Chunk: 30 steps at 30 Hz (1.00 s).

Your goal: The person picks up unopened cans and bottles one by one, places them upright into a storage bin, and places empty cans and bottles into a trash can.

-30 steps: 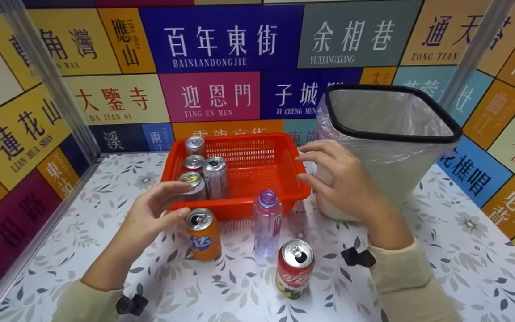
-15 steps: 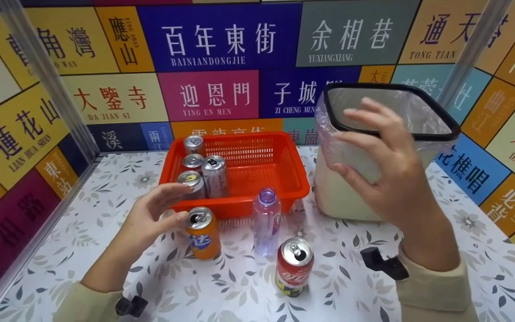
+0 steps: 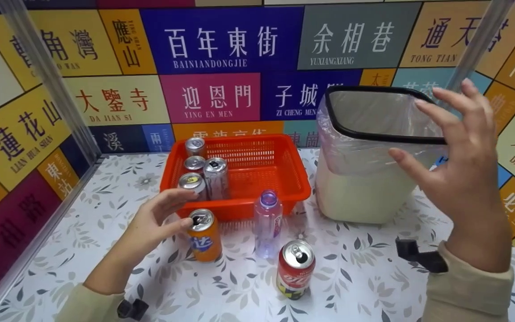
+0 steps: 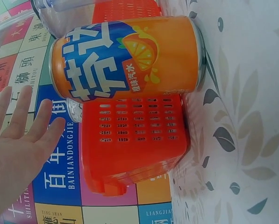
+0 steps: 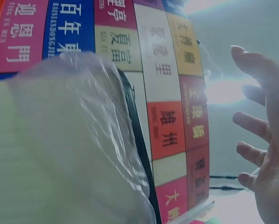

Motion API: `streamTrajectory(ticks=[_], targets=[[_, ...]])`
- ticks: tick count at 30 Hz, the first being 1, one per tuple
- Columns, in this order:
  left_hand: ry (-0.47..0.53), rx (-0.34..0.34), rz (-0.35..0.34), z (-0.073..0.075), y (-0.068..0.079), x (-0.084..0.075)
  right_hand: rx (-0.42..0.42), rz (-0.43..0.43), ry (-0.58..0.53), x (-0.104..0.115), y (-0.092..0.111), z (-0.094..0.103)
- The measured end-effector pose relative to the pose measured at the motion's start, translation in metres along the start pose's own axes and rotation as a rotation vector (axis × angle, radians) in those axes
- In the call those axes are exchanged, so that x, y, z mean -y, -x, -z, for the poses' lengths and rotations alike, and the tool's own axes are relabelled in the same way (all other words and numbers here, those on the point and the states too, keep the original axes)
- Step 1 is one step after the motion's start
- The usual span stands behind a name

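Beside an upright orange soda can (image 3: 205,243), my left hand (image 3: 154,219) hovers with relaxed, spread fingers; the thumb tip overlaps the can's rim in the head view. In the left wrist view the fingers (image 4: 32,123) hold nothing, and the orange can (image 4: 148,60) stands apart from them. My right hand (image 3: 467,179) is raised at the right side of the lined bin (image 3: 365,192), fingers spread with nothing in them. A clear purple-tinted bottle (image 3: 266,230), uncapped, stands between the orange can and a red soda can (image 3: 294,275).
Behind the orange can sits a red plastic basket (image 3: 235,209) with several silver-topped cans (image 3: 216,179) upright in its left part. The bin's black rim (image 3: 387,136) rises higher than the basket. Sign-patterned panels (image 3: 221,40) enclose the leaf-print tabletop (image 3: 159,290).
My right hand has moved from the basket's right edge, across the front of the bin, to its right side and higher. My left hand stays almost where it was beside the orange can.
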<state>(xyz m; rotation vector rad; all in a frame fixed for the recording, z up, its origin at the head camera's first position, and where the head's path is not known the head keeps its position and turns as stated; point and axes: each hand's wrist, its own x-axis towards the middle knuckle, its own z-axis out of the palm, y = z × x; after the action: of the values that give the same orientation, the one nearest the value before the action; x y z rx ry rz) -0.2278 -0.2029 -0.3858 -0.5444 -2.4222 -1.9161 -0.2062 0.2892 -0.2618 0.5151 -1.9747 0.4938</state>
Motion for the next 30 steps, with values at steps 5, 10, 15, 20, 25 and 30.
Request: streamTrajectory(ticks=[5, 10, 15, 20, 25, 30], targets=[[-0.002, 0.018, 0.042, -0.004, 0.0, 0.001, 0.128, -0.035, 0.04, -0.033, 0.006, -0.004], [0.011, 0.023, 0.06, -0.006, 0.0, 0.002, 0.245, -0.127, 0.064, -0.062, 0.007, -0.014], [0.051, 0.02, 0.076, -0.005, -0.002, 0.003, 0.349, -0.137, 0.086, -0.078, -0.001, -0.024], [0.09, 0.037, 0.081, -0.006, -0.003, 0.009, 0.427, -0.147, 0.198, -0.082, -0.007, -0.033], [0.045, 0.051, 0.047, -0.01, -0.006, 0.014, 0.441, -0.157, 0.263, -0.084, -0.008, -0.034], [0.027, 0.064, 0.032, -0.014, -0.006, 0.018, 0.432, -0.188, 0.224, -0.085, -0.005, -0.031]])
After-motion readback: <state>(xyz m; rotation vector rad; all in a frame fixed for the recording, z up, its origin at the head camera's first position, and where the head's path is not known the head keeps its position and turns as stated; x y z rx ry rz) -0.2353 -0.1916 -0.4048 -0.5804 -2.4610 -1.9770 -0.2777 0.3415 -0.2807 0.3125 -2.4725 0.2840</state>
